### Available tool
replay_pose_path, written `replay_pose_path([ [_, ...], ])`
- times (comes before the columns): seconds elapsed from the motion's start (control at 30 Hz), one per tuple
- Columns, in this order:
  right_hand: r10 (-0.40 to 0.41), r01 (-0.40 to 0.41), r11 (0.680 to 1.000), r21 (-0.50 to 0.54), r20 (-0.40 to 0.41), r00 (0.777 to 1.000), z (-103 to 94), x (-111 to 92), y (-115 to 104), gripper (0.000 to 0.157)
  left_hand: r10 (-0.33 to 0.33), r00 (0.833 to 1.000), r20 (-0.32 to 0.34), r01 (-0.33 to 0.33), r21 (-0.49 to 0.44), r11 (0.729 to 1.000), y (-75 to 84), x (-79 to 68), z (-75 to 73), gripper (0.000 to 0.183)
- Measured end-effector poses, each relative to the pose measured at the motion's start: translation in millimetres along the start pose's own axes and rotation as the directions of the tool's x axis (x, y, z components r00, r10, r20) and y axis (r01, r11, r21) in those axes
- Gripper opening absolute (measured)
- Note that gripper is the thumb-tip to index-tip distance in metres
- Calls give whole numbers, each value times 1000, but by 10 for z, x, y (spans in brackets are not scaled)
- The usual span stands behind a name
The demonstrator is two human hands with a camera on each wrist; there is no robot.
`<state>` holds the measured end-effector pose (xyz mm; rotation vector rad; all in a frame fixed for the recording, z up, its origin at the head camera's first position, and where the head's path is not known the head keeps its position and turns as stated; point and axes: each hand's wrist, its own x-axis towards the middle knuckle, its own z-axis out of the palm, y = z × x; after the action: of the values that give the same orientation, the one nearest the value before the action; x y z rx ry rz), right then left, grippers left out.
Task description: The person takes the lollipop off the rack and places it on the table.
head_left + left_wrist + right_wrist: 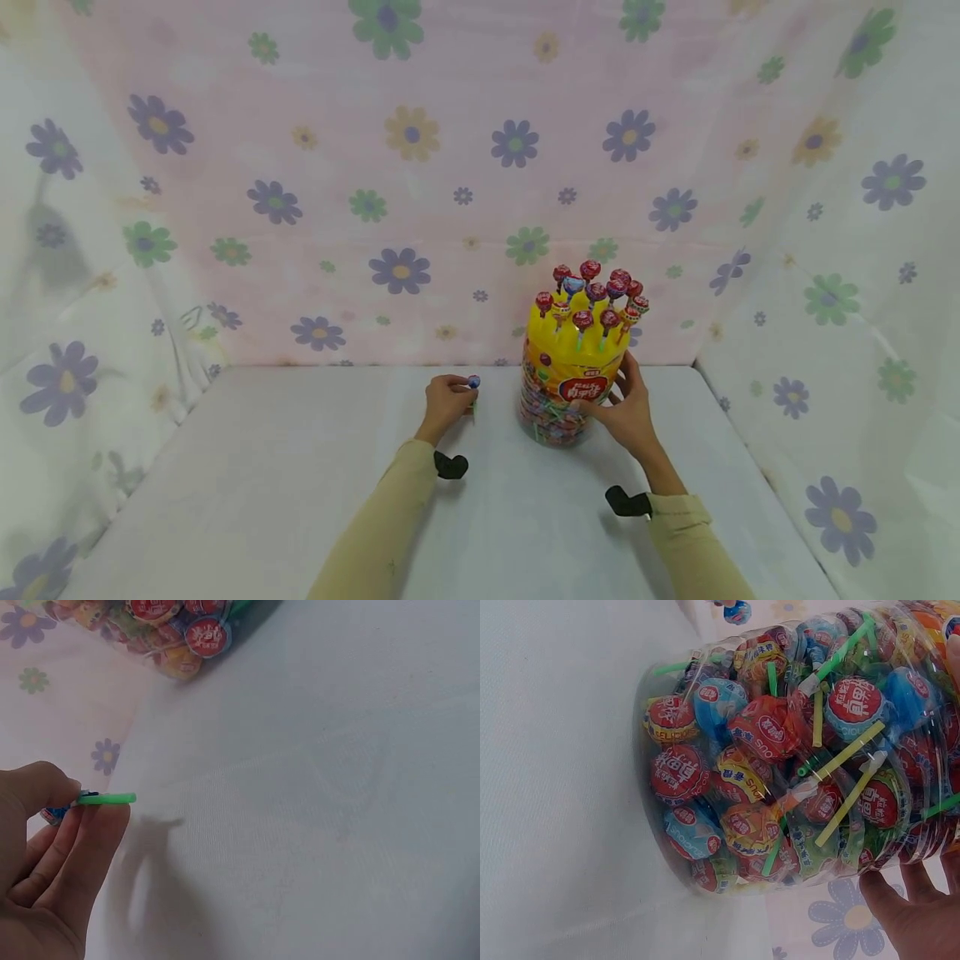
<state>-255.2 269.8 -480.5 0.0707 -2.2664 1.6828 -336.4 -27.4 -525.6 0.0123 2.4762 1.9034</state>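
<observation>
Between the thumb and fingers of my left hand (446, 407) is a pinched lollipop (473, 381) with a blue wrapper. Its green stick (112, 799) points away from the fingertips in the left wrist view, and fingers partly cover the wrapped head. My right hand (628, 419) grips the side of a large clear jar (542, 408), thumb in front and fingers curled behind. Wrapped lollipops with green and yellow sticks fill the jar. Several more lollipops (582, 320) stand upright in its yellow top (555, 342), mostly red ones and a blue one.
The jar stands on a white-covered table (300, 467), right of the left hand. A flowered cloth (450, 150) hangs behind the table and along both sides. Black wrist mounts (451, 466) stick out from the sleeves.
</observation>
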Motion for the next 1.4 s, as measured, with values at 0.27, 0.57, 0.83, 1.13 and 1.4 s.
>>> replay_pose_path([
  [0.27,-4,4,1000,2,17,1000,-8,13,-33,99,-7,1000,-13,10,201,980,19,28,54,24],
  [0.57,25,-25,1000,-8,44,999,-26,-113,-392,99,38,999,-11,-34,239,970,-40,20,72,27],
  [0.83,41,-41,999,-2,46,998,-26,-112,-413,98,17,1000,25,-22,242,970,-24,-8,35,33],
  [1.13,25,-25,1000,-9,49,998,-43,-104,-366,98,30,998,46,-39,196,980,49,-62,-71,37],
  [1.4,12,-12,1000,1,54,998,-43,-108,-377,99,94,989,111,-93,-14,996,220,-168,-100,35],
])
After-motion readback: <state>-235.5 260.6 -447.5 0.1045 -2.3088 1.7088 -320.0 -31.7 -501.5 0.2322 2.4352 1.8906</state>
